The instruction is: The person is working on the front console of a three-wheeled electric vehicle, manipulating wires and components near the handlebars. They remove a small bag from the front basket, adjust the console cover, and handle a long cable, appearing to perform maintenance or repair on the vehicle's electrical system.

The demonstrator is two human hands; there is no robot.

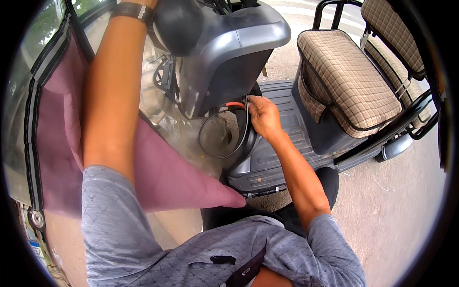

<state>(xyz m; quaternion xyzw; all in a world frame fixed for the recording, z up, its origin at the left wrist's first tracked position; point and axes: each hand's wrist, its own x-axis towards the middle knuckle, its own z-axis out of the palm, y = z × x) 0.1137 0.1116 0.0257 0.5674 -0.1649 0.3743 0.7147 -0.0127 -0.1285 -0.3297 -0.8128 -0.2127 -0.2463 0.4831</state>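
My right hand [264,116] is closed, its fingers pinching a thin black cable [220,157] under the grey front column [239,43] of a small passenger vehicle. The cable hangs from the fingers in a wide loop. Just left of the fingertips, a short orange-red wire [234,104] shows below the column. My left arm reaches up past a mauve cloth cover [177,177], with a dark watch [130,10] on the wrist. Only the base of my left hand [149,2] shows at the top edge; its fingers are out of sight.
Right of the column lies a ribbed grey footboard [282,119], then a plaid padded seat [351,76] with black rails [387,131]. A black rounded part [179,24] sits beside my left forearm. Clear plastic sheeting [165,119] hangs behind the mauve cover. Pavement [387,205] spreads at the right.
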